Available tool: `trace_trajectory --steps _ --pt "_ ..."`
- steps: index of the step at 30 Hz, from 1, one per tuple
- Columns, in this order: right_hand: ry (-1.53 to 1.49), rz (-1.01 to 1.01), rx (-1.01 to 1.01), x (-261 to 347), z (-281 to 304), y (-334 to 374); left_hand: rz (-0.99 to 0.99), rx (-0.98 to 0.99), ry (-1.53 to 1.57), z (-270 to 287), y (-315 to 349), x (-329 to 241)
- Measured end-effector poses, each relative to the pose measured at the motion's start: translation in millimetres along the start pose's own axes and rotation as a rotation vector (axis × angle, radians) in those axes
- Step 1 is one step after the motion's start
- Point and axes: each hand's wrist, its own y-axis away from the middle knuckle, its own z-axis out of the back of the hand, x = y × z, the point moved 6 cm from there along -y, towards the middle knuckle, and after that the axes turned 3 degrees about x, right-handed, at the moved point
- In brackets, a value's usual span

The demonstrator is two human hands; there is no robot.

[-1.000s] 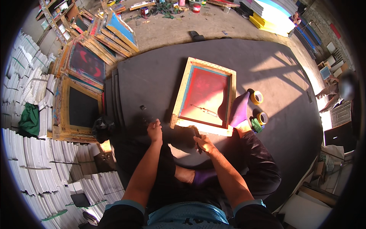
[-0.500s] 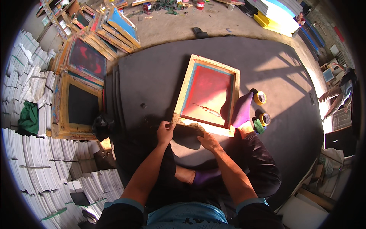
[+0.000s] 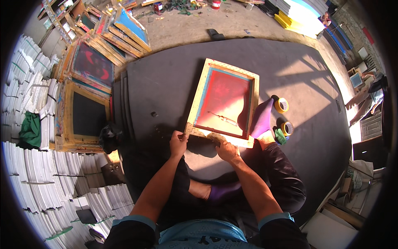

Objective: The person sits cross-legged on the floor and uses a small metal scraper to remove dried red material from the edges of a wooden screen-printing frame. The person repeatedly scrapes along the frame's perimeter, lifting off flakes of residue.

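A wooden frame (image 3: pixel 199 93) lies on the dark sheet (image 3: pixel 166 79), at twelve o'clock from the person's hands, its red panel (image 3: pixel 227 93) partly in sunlight. The left hand (image 3: pixel 178 145) is at the frame's eight o'clock corner, its grip clamped on the wood. The right hand (image 3: pixel 228 151) is at the six o'clock edge, fingers curled; whether its grip is closed on anything cannot be told. A screwdriver (image 3: pixel 227 120) lies across the lower part of the red panel, handle toward four o'clock. Just beside the frame, at four o'clock, rests a foot in a purple sock (image 3: pixel 262 119), with two yellow tape rolls (image 3: pixel 282 105) near it. At nine o'clock, more wooden frames (image 3: pixel 63 118) stand beside white stacks (image 3: pixel 29 166).
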Motion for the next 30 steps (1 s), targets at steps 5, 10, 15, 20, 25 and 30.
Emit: trace_trajectory --steps 5,10,15,20,25,30 --pt "0.049 -0.045 0.096 5 5 5 -0.024 -0.003 0.038 1 1 5" --pt "-0.048 0.005 -0.108 -7 -11 1 -0.024 0.007 -0.001 2 3 0" --pt "-0.093 0.086 -0.262 -22 -37 -12 -0.013 0.014 0.003 2 1 5" --pt "-0.220 0.200 -0.339 -23 -32 -10 0.004 0.022 0.033 1 3 2" --pt "-0.254 0.196 -0.296 -17 -23 -4 -0.060 0.034 0.060 5 -2 11" --pt "-0.192 0.163 -0.178 -15 -14 3 -0.027 0.020 0.013 1 -2 12"
